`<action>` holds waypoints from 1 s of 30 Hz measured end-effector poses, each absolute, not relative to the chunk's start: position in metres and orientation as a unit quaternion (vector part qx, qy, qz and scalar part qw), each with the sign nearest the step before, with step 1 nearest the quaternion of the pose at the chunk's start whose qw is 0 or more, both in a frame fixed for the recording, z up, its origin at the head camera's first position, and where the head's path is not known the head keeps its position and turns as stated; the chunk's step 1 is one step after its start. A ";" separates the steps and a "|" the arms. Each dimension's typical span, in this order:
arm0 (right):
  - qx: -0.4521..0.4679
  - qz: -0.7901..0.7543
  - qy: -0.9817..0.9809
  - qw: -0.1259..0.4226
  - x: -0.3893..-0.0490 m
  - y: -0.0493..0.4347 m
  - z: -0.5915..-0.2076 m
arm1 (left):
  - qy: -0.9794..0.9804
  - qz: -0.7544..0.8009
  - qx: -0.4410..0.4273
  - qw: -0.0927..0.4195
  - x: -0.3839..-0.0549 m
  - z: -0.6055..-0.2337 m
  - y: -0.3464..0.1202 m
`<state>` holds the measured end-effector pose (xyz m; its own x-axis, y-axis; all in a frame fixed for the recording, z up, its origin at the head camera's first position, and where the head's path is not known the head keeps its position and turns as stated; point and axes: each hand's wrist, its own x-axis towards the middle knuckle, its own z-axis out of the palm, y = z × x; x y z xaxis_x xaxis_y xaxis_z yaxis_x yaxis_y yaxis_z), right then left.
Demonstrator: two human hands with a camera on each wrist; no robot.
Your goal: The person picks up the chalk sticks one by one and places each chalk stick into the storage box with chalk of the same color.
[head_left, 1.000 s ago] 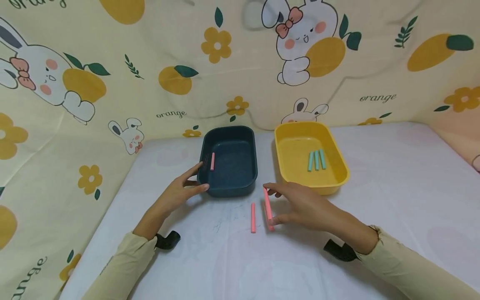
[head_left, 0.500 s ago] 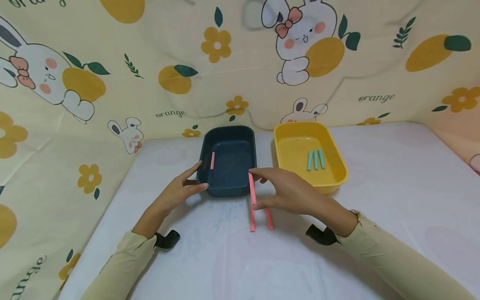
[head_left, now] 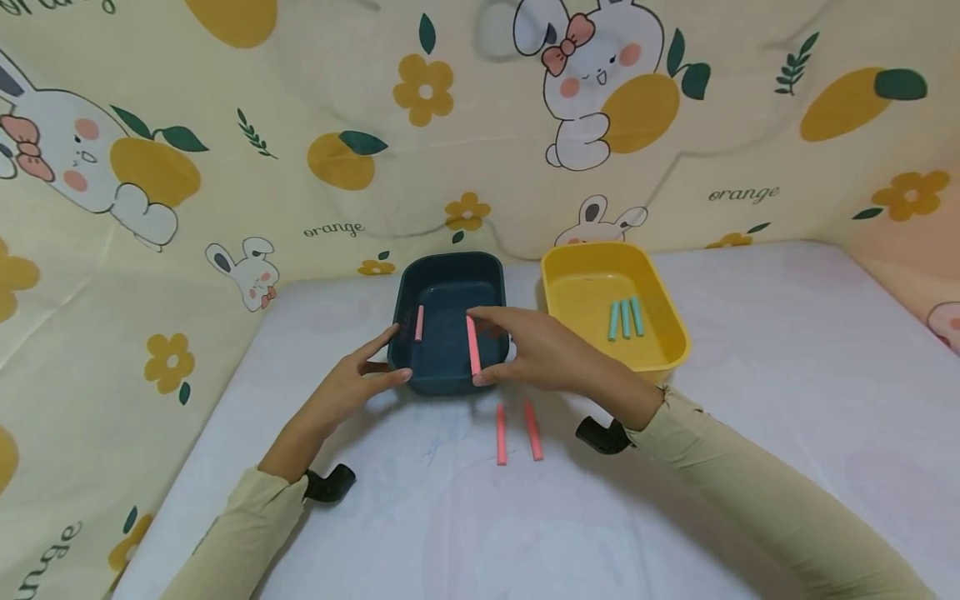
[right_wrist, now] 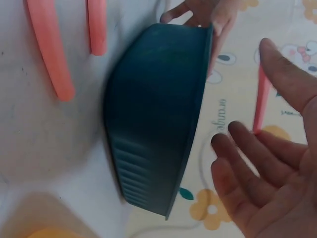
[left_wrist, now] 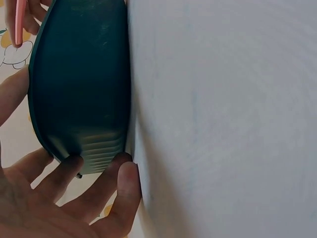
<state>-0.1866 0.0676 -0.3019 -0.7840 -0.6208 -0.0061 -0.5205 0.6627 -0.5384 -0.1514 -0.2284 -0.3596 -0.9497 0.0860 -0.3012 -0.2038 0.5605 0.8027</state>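
Note:
My right hand (head_left: 551,350) pinches a pink chalk stick (head_left: 473,346) lengthwise between thumb and fingertip, over the right part of a dark blue tub (head_left: 450,387). The right wrist view shows the held chalk stick (right_wrist: 261,99) above the tub's rim, other fingers free. My left hand (head_left: 345,392) rests spread against the tub's left side and front corner. In the left wrist view its fingertips (left_wrist: 67,166) touch the tub's ribbed wall. Inside the tub, at the left, lies another pink chalk stick (head_left: 419,323). Two more, a left one (head_left: 502,435) and a right one (head_left: 533,431), lie on the table in front.
A yellow tub (head_left: 581,304) stands to the right of the blue one, holding three green chalk sticks (head_left: 626,318). Both stand on a white-covered table (head_left: 465,533). A printed cloth (head_left: 435,167) with rabbits and oranges hangs behind. Black straps sit at both wrists.
The right hand has carried a pink chalk stick from the table, left and away from me, to over the blue tub. The left hand has stayed on the tub. The view has shifted slightly.

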 end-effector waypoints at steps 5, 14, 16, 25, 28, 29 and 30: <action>-0.325 -0.285 0.895 0.108 -0.194 0.063 -0.307 | 0.871 0.465 -0.036 0.154 -0.151 -0.362 -0.228; -0.319 -0.284 0.896 0.119 -0.210 0.049 -0.310 | 0.877 0.456 -0.036 0.150 -0.155 -0.360 -0.230; -0.314 -0.287 0.896 0.125 -0.212 0.046 -0.311 | 0.875 0.457 -0.040 0.153 -0.155 -0.360 -0.230; -0.311 -0.288 0.896 0.131 -0.222 0.036 -0.317 | 0.875 0.456 -0.037 0.159 -0.155 -0.360 -0.230; -0.313 -0.283 0.897 0.133 -0.226 0.035 -0.319 | 0.877 0.454 -0.033 0.157 -0.153 -0.359 -0.230; -0.314 -0.282 0.896 0.134 -0.227 0.034 -0.320 | 0.877 0.453 -0.033 0.156 -0.153 -0.359 -0.230; -0.315 -0.282 0.896 0.136 -0.229 0.033 -0.321 | 0.877 0.453 -0.034 0.156 -0.153 -0.359 -0.229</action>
<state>-0.2288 0.0333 -0.3208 -0.7652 -0.6404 -0.0664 -0.4872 0.6434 -0.5905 -0.1530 -0.2294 -0.3588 -0.9489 0.0825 -0.3046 -0.2004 0.5880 0.7836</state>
